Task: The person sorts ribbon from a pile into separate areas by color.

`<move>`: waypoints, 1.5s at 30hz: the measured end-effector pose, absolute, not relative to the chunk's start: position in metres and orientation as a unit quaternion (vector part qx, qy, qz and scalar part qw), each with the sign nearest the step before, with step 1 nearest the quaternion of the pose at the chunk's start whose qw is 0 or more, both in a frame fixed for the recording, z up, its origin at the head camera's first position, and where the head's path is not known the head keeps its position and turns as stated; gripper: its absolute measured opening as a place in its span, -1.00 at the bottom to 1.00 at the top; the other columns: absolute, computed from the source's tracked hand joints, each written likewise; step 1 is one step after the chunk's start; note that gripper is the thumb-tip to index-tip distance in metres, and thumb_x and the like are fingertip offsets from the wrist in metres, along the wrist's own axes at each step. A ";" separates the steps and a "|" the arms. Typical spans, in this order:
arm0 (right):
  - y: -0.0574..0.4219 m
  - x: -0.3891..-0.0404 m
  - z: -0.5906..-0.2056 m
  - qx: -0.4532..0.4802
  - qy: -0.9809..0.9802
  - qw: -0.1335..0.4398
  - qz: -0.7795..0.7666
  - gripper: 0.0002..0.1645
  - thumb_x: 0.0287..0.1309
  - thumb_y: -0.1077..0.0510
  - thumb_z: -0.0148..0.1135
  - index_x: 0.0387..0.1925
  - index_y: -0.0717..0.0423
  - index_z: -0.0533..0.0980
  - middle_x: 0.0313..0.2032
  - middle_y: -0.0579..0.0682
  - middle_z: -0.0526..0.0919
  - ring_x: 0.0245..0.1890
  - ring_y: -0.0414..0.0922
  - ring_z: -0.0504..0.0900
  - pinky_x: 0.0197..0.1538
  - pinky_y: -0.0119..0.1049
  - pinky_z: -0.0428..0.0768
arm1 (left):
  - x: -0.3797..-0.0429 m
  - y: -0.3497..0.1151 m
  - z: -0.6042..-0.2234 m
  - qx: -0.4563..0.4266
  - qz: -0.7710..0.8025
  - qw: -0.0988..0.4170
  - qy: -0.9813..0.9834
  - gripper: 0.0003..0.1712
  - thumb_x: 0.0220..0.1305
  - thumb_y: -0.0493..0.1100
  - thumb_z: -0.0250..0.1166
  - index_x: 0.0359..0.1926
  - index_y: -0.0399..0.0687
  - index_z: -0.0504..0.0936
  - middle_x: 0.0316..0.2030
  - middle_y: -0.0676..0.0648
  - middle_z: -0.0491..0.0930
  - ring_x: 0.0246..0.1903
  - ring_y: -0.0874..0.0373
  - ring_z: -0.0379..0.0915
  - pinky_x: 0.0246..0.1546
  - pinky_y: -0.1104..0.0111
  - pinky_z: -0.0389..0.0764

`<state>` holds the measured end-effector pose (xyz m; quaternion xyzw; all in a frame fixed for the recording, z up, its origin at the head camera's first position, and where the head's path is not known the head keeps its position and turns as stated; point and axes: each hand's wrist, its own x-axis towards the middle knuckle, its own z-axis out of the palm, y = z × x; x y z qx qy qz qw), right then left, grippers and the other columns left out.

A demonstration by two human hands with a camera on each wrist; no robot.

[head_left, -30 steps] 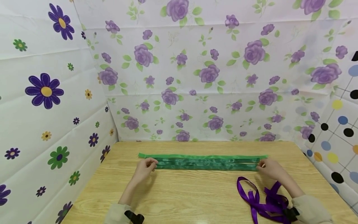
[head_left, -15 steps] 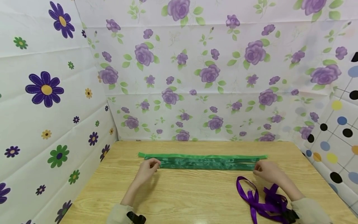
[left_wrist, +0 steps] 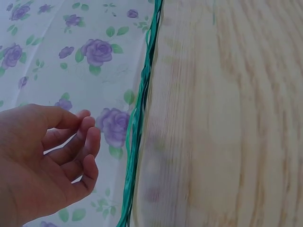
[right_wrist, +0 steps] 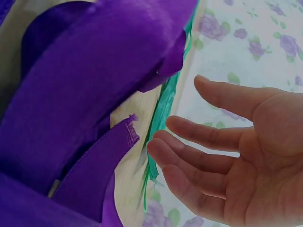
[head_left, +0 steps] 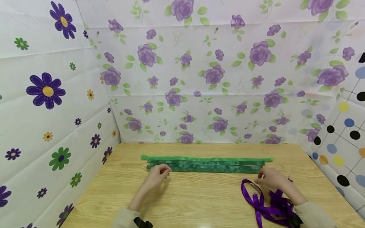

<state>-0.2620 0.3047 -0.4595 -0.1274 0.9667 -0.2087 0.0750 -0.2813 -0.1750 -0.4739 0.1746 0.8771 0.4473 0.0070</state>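
Several green ribbon strips lie flat and side by side across the table: a bright green ribbon point(head_left: 205, 159) at the back and darker green ribbons point(head_left: 211, 167) in front of it. My left hand point(head_left: 157, 175) is at the front edge of the strips near their left end. Its fingers are loosely bent and hold nothing, as the left wrist view shows. Near the right end, my right hand point(head_left: 271, 178) has its fingers apart with nothing between them. A tangled purple ribbon point(head_left: 265, 210) lies below the right hand, its frayed end point(right_wrist: 131, 130) showing in the right wrist view.
The wooden table point(head_left: 194, 196) ends at a flowered backdrop point(head_left: 199, 120) behind the strips. A daisy-patterned sheet point(head_left: 85, 133) hangs at the left, and a dotted sheet point(head_left: 342, 142) at the right.
Both hands have come away from the ends of the front dark green ribbon, the left towards the right and nearer, the right nearer the purple ribbon. The strips stay almost in place.
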 end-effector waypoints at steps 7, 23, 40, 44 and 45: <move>0.299 -0.261 -0.464 -0.112 0.974 0.076 -0.183 -0.80 0.14 0.09 0.32 -0.40 0.16 0.56 -0.46 -0.03 0.59 -0.55 -0.16 0.44 -0.48 -0.28 0.38 | -0.283 -0.169 -0.474 0.193 0.443 0.028 0.875 -0.78 0.46 -0.24 0.05 -0.09 -0.17 0.63 -0.24 -0.29 0.61 -0.30 -0.20 0.54 -0.41 0.41 0.53; 0.301 -0.263 -0.479 -0.141 0.970 0.079 -0.180 -0.84 0.08 0.34 0.26 -0.51 0.13 0.45 -0.58 -0.07 0.44 -0.60 -0.19 0.34 -0.51 -0.38 0.29 | -0.280 -0.141 -0.475 0.271 0.402 0.105 0.868 -0.70 0.47 -0.18 0.04 -0.03 -0.28 0.61 -0.15 -0.28 0.63 -0.28 -0.13 0.58 -0.37 0.41 0.55; 0.292 -0.263 -0.468 -0.137 0.961 0.103 -0.219 -0.72 0.18 0.04 0.30 -0.31 0.19 0.52 -0.50 -0.03 0.56 -0.60 -0.18 0.43 -0.49 -0.31 0.37 | -0.281 -0.119 -0.485 0.277 0.409 0.164 0.854 -0.69 0.47 -0.15 0.05 -0.04 -0.23 0.64 -0.19 -0.22 0.65 -0.35 -0.08 0.59 -0.43 0.40 0.54; 0.295 -0.265 -0.471 -0.146 0.963 0.111 -0.197 -0.86 0.09 0.25 0.32 -0.38 0.19 0.49 -0.46 -0.02 0.53 -0.54 -0.16 0.42 -0.46 -0.31 0.36 | -0.281 -0.112 -0.485 0.284 0.411 0.177 0.848 -0.69 0.46 -0.16 0.06 -0.04 -0.24 0.65 -0.20 -0.22 0.66 -0.36 -0.08 0.60 -0.46 0.42 0.53; 0.295 -0.265 -0.472 -0.150 0.964 0.108 -0.191 -0.88 0.08 0.29 0.30 -0.40 0.19 0.47 -0.48 -0.02 0.50 -0.54 -0.17 0.39 -0.46 -0.32 0.34 | -0.281 -0.110 -0.485 0.285 0.409 0.181 0.848 -0.69 0.46 -0.16 0.06 -0.04 -0.24 0.65 -0.20 -0.21 0.66 -0.36 -0.08 0.60 -0.46 0.43 0.53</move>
